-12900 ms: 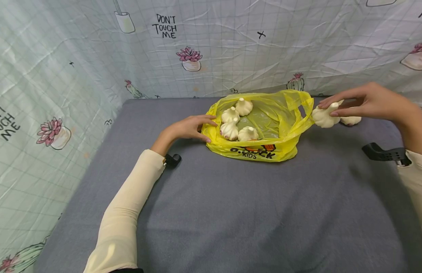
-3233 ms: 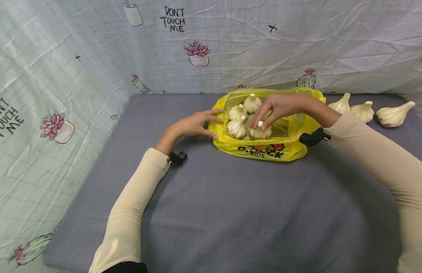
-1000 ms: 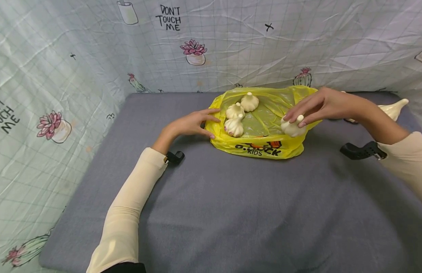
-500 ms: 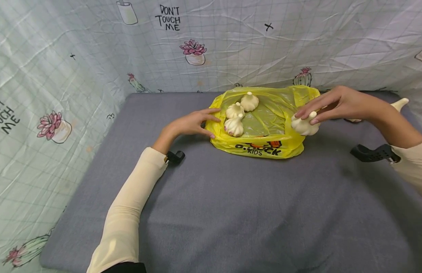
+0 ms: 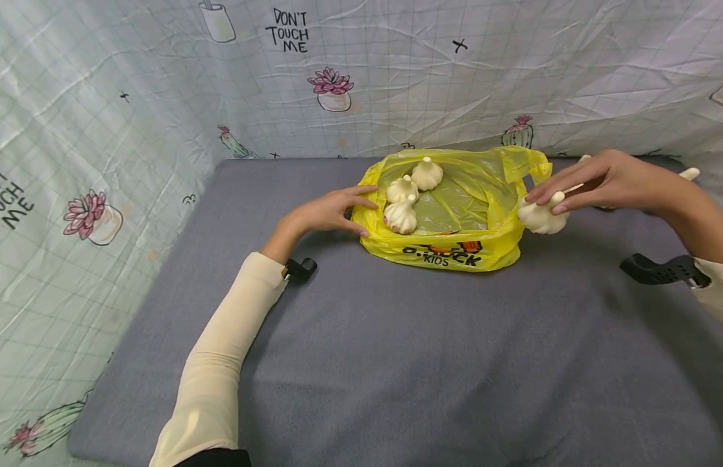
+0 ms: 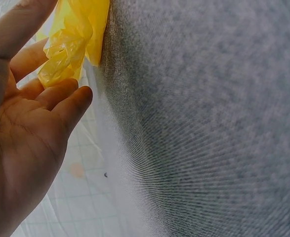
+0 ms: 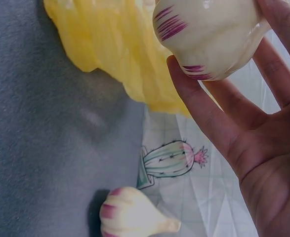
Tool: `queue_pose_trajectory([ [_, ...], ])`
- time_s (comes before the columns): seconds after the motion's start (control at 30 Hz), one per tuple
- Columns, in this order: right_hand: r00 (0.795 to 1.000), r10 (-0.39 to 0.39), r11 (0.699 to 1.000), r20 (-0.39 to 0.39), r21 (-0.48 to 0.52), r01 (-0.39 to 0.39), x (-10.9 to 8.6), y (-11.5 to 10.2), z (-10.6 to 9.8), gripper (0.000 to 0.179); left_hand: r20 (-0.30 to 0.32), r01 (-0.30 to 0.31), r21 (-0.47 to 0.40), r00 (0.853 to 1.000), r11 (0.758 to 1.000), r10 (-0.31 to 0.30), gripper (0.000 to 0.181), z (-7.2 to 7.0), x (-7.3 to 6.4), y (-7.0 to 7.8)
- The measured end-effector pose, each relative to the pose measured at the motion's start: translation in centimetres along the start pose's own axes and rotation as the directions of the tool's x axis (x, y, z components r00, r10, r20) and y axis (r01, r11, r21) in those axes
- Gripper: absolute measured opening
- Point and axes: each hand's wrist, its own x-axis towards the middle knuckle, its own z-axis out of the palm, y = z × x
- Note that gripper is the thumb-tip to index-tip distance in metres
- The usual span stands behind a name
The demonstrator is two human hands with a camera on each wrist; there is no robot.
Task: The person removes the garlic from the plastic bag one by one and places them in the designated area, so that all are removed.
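A yellow plastic bag stands with its mouth open on the grey cloth surface. Three garlic bulbs sit inside at its left end. My left hand rests against that end, thumb in front and fingers spread along the rim; the left wrist view shows its palm uncurled beside the crumpled plastic. At the bag's right end, my right hand pinches another garlic bulb by fingers and thumb. In the right wrist view this bulb has purple streaks and is off the surface.
A garlic bulb lies on the cloth near the back edge. Other bulbs at the right are mostly hidden behind the right hand; one pale stem shows past it. A printed curtain hangs behind and at the left.
Since 3.2 seconds ago, my right hand has taken a garlic bulb from inside the bag and carried it rightward past the bag's end. The left hand stays at the bag.
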Motion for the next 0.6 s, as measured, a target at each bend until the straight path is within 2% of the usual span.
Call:
queue_pose_trajectory([
  [0.1,0.998,-0.051,0.998,0.02,0.034,0.05,-0.5,0.5,-0.1,0.034,-0.002,-0.003,0.006,1.0,1.0,0.003,0.063,0.0,0.1,0.0],
  [0.23,0.998,-0.07,0.997,0.002,0.024,0.07,-1.0,1.0,-0.1,0.035,-0.005,-0.01,0.013,1.0,1.0,0.01,0.063,0.1,0.0,-0.1],
  [0.47,0.997,-0.037,0.999,-0.064,0.003,0.038,-1.8,1.5,-0.1,0.033,-0.003,-0.008,0.014,1.0,1.0,0.008,0.063,0.2,0.0,0.0],
  [0.6,0.995,-0.025,0.999,-0.092,-0.043,0.021,-2.4,1.7,0.0,0.032,0.001,-0.008,0.008,1.0,1.0,0.008,0.063,0.2,0.1,0.0],
])
